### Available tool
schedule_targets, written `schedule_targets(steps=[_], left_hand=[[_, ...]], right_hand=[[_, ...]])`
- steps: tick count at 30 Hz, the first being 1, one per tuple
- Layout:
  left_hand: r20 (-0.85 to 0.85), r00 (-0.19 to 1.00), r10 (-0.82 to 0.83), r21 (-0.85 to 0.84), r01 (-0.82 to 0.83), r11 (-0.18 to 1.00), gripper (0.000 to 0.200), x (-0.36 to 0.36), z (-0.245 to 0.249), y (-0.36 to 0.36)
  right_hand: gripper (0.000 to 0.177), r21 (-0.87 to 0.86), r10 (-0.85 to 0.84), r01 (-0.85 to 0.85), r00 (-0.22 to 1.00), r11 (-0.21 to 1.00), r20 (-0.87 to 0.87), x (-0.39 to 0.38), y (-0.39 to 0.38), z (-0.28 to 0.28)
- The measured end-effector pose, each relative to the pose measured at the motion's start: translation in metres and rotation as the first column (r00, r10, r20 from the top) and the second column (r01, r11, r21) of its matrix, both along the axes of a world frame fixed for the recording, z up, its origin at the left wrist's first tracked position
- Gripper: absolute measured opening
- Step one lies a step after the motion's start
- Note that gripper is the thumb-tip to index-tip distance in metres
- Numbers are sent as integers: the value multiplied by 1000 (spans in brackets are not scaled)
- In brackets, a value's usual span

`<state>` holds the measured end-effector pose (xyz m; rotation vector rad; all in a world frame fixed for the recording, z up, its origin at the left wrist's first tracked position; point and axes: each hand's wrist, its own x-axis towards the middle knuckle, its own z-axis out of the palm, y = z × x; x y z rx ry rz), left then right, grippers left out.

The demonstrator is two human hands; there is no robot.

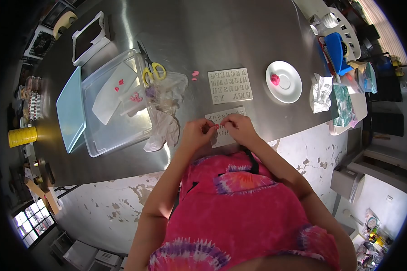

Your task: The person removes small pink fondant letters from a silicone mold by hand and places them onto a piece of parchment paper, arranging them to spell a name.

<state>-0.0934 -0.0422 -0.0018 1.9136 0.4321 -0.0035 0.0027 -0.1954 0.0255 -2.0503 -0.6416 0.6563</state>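
My left hand (197,134) pinches a small piece of pink dough (217,127) between thumb and fingertips, just over a letter mold. My right hand (240,129) is beside it, fingers drawn together near the same piece; what they hold, if anything, is too small to make out. Beneath both hands lies the lowercase letter mold (233,112), partly covered by them. Beyond it rests a pale uppercase letter mold (230,86). A white plate (293,83) to the right carries a lump of pink dough (275,79). Small pink pieces (195,73) lie on the metal table (190,40).
At left, a clear plastic container (95,147) holds white sheets with pink letters, beside its bluish lid (71,113). Yellow-handled scissors (154,72) lie by its rim, near crumpled plastic (172,90). Crumpled foil (322,92) and a blue item (337,52) sit at the right edge.
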Motion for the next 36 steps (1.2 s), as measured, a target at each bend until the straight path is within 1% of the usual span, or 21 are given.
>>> schedule_targets(steps=[1, 2, 3, 5, 6, 8, 9, 11, 12, 13, 14, 15, 17, 18, 22, 24, 25, 27, 29, 33, 36], left_hand=[[41, 999, 7, 45, -9, 999, 15, -2, 2, -2], [85, 996, 12, 90, -19, 996, 14, -2, 4, -5], [87, 996, 8, 88, -16, 996, 14, -3, 3, -6], [197, 978, -69, 323, 2, 946, 13, -7, 3, -7], [195, 978, -70, 323, 3, 947, 13, -8, 3, -9], [284, 957, -53, 361, -55, 931, 12, -8, 2, -13], [286, 957, -54, 359, -54, 932, 12, -8, 3, -13], [245, 970, 8, 224, -64, 973, 10, -8, 4, -12], [245, 970, 12, 226, -69, 972, 10, -7, 6, -11], [178, 982, 64, 140, -90, 986, 11, -6, 8, -11], [106, 988, 110, 54, -116, 992, 12, -5, 11, -10], [107, 988, 112, 55, -118, 991, 12, -4, 12, -9], [-17, 994, 111, 12, -111, 994, 17, 1, 14, -5], [-15, 994, 110, 9, -110, 994, 17, 3, 11, -3], [-23, 995, 102, 17, -101, 995, 22, 6, 1, 0], [-25, 994, 106, 23, -105, 994, 22, 8, 2, 1], [-60, 994, 95, 9, -95, 995, 21, 9, 3, 2], [-96, 992, 85, -9, -86, 996, 20, 11, 7, 4], [-210, 976, 59, -52, -71, 996, 20, 13, 12, 7], [-182, 980, 78, -72, -93, 993, 21, 13, 11, 5], [-158, 984, 78, -62, -89, 994, 21, 12, 5, 5]], right_hand=[[14, -1, -4, 4, 1000, 1000, 0, -1, 2, -2], [15, 4, 6, -6, 999, 1000, 46, -2, 5, -6], [17, 8, 16, -17, 996, 1000, 93, -2, 8, -7], [17, -28, 9, -6, 995, 1000, 97, -3, 13, -7], [17, -62, 5, 1, 995, 998, 102, -3, 14, -7], [16, -55, 10, -6, 996, 998, 86, -2, 13, -7], [16, -46, 18, -14, 997, 999, 74, -1, 13, -6], [16, -57, 38, -34, 997, 998, 73, 0, 13, -3], [15, -65, 60, -56, 996, 996, 69, 0, 15, -2], [15, -62, 65, -61, 995, 996, 69, 0, 18, -2], [15, -111, 88, -77, 992, 991, 96, 0, 19, -2], [15, -163, 109, -89, 986, 983, 123, 0, 20, -2], [14, -121, 103, -90, 989, 989, 105, 2, 18, -7], [14, -81, 96, -89, 992, 993, 85, 3, 16, -7], [16, -97, 97, -88, 990, 991, 99, 3, 14, -8], [16, -2, 25, -25, 995, 1000, 92, 4, 12, -10], [16, -3, 22, -22, 995, 1000, 93, 3, 10, -10], [15, 65, -65, 69, 996, 996, -53, 0, 8, -7], [14, 25, -60, 60, 998, 998, -15, 1, 11, -7], [13, -47, -21, 24, 998, 999, 61, 3, 14, -5], [13, -37, 32, -29, 996, 999, 79, 5, 13, -6]])
